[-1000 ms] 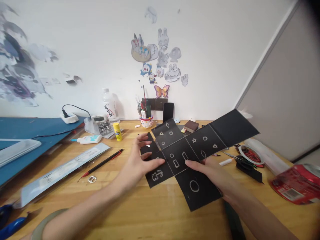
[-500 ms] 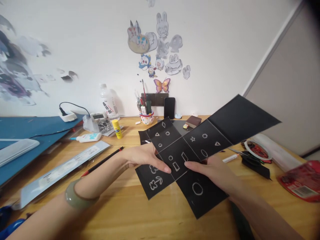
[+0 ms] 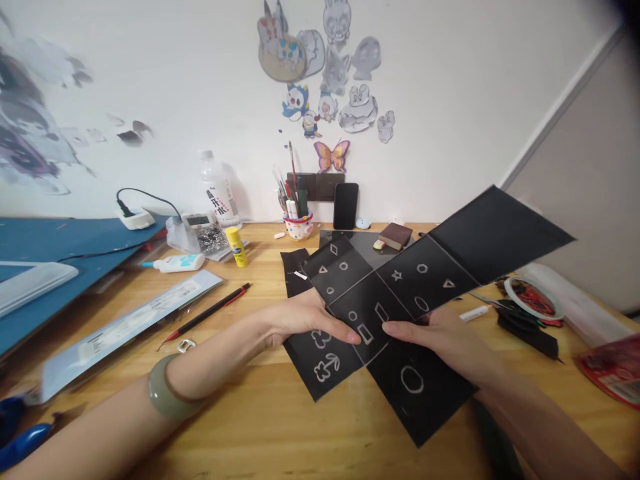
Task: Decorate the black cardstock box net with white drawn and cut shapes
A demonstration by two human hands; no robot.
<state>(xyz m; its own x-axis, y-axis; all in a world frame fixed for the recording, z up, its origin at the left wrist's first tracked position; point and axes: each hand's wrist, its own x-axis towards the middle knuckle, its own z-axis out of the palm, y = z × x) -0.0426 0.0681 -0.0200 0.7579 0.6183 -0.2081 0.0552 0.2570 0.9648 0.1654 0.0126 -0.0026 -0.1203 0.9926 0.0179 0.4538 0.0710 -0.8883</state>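
Both of my hands grip a black paper cutout (image 3: 430,263), a cross-shaped sheet of joined squares, held above the table. White outlines of circles, rectangles, triangles, a star and flowers mark its squares. My left hand (image 3: 305,323) pinches it from the left, thumb on top beside a small rectangle and fingers hidden underneath. From the right, my right hand (image 3: 440,340) does the same, its thumb by a slanted outline. The far right square tilts upward along its crease. Behind the cutout lies a small black paper piece (image 3: 296,267).
On the wooden table (image 3: 240,427), a red-and-black pencil (image 3: 210,311) and a glue stick (image 3: 236,247) lie or stand left. A pen cup (image 3: 299,227), a phone (image 3: 345,206) and a brown box (image 3: 395,236) are behind. Scissors (image 3: 525,330) and a red pouch (image 3: 610,367) sit right.
The view has shifted, so the cutout and my hands appear slightly further right. My grip on the cutout looks the same. A small ring-like item now shows beside the pencil.
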